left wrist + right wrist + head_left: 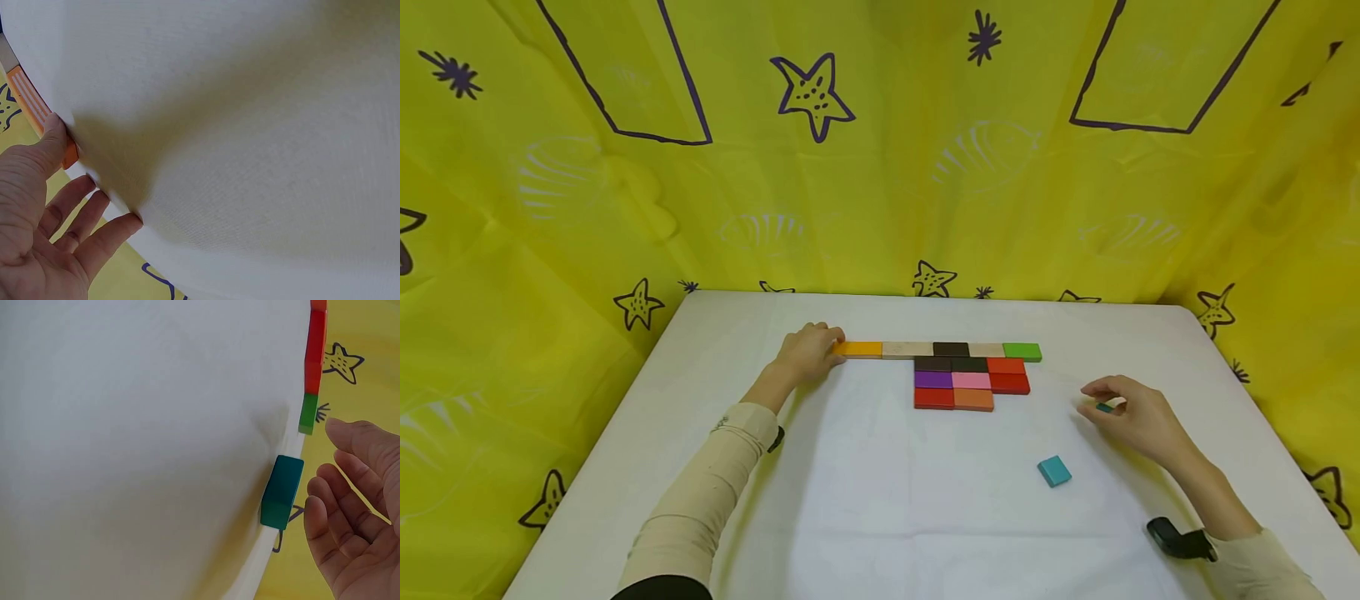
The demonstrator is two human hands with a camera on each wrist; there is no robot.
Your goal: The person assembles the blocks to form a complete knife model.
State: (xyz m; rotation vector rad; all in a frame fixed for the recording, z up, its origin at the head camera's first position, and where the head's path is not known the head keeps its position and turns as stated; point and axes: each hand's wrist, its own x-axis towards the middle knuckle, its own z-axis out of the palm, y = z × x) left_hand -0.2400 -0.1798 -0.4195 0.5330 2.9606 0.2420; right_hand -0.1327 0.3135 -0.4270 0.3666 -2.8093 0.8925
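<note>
My left hand (811,352) is at the left end of a straight row of flat wooden blocks, pinching the end of the orange block (859,350). The left wrist view shows the thumb on that orange block (30,100); several other fingers extend past its end. My right hand (1138,414) hovers at the right with thumb and fingers parted and loosely bent. In the gap between them shows a small teal block (1103,407). A teal block (282,490) also appears in the right wrist view, apart from the fingertips of the right hand (353,509). Which teal block this is, I cannot tell.
The row continues with pale and black blocks to a green block (1022,352). Against its near side lie several black, red, purple, pink and orange blocks, such as the pink block (972,381). Another teal block (1054,471) lies nearer on the white table (880,492).
</note>
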